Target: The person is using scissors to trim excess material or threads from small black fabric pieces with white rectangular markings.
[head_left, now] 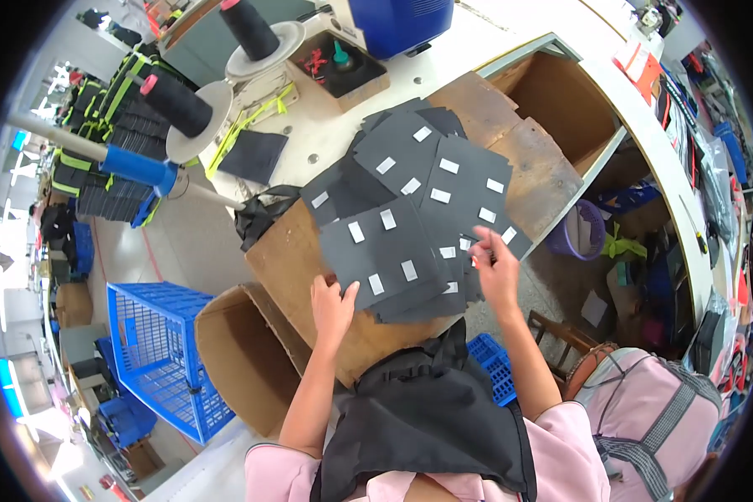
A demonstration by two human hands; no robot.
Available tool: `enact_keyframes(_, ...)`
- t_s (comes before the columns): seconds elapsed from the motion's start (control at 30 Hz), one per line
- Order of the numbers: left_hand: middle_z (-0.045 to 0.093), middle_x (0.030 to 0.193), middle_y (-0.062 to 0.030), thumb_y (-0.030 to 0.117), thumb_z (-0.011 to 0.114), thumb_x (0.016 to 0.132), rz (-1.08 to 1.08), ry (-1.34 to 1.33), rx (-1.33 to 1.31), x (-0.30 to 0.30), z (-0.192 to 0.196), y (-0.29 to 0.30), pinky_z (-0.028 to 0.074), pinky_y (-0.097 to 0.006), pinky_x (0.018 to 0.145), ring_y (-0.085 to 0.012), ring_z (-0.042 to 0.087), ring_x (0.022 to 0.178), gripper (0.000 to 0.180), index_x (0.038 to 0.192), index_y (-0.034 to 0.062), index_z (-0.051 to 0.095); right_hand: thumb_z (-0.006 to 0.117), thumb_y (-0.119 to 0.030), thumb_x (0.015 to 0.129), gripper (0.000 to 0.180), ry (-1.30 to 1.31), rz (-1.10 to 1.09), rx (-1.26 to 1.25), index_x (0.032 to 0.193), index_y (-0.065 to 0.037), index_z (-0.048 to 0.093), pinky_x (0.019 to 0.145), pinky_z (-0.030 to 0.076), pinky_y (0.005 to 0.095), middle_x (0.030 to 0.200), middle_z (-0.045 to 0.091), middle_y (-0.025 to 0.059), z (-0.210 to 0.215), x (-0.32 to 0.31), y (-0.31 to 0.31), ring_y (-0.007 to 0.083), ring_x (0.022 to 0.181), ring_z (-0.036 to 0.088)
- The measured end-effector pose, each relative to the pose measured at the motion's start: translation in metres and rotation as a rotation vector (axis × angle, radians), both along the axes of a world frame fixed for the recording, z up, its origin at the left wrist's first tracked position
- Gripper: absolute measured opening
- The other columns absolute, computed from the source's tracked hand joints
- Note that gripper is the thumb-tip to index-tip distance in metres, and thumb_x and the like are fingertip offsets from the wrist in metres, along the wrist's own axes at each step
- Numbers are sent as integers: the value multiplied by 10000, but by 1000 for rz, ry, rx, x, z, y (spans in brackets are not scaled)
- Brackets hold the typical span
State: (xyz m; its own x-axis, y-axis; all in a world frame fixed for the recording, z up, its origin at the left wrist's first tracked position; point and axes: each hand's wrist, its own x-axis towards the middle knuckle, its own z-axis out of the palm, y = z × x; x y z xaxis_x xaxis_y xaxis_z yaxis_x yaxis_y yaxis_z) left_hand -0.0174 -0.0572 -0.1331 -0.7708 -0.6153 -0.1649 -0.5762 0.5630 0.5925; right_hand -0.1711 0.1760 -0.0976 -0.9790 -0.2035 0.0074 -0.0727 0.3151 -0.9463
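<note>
Overlapping black panels [385, 251] with small white labels lie in a loose pile in front of me. They rest on a brown board, and several panels are fanned out toward the far side. At the near left corner of the top panel is my left hand [332, 311], its thumb and curled fingers closed at the panel's edge. Over the pile's right edge, my right hand [499, 272] has its fingers bent together. A tiny red and white bit shows at its fingertips; what it belongs to cannot be made out.
Black thread cones [176, 105] stand at the far left of the white table [318, 138]. A blue crate [155, 360] and a cardboard box [243, 360] are at my left. Under the table sits a purple basket [579, 230]. Another person in pink [644, 402] is close at my right.
</note>
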Motion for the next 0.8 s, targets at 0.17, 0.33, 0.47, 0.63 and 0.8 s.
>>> enact_keyframes(0.17,612,972,-83,113,656,798,256,121,845,4,4,-4,444,-313,751,-173,568,855,254,1004,-18,584,558,-67,859,148,-198,229,50,975,-7,630,597,444,252,809,655,72,-6,27,-31,97,649,569)
enact_keyframes(0.33,611,983,-89,90,691,767,239,121,881,24,-16,-6,457,-297,775,-162,576,895,354,1071,-19,546,575,-73,843,124,-1,253,86,935,-12,629,591,446,295,759,604,90,-12,19,-59,206,625,566)
enact_keyframes(0.47,610,986,-94,123,720,750,365,289,1091,11,-12,-21,478,-272,724,-159,588,872,391,1061,-25,534,566,-116,856,130,66,352,208,944,-51,635,599,458,333,787,573,89,-20,14,-85,278,658,578)
enact_keyframes(0.63,620,858,-75,162,753,717,302,-9,821,-18,-4,-48,462,-256,587,-123,593,776,291,885,-9,588,596,-125,812,142,106,465,282,927,-53,635,727,472,401,923,574,109,-25,-5,-133,308,862,596)
enact_keyframes(0.8,533,729,0,26,675,696,75,73,721,-19,-5,-42,413,-239,596,-92,503,673,181,813,39,538,662,-130,737,203,64,739,458,906,-27,620,754,461,400,950,570,121,-41,-21,-129,323,911,574)
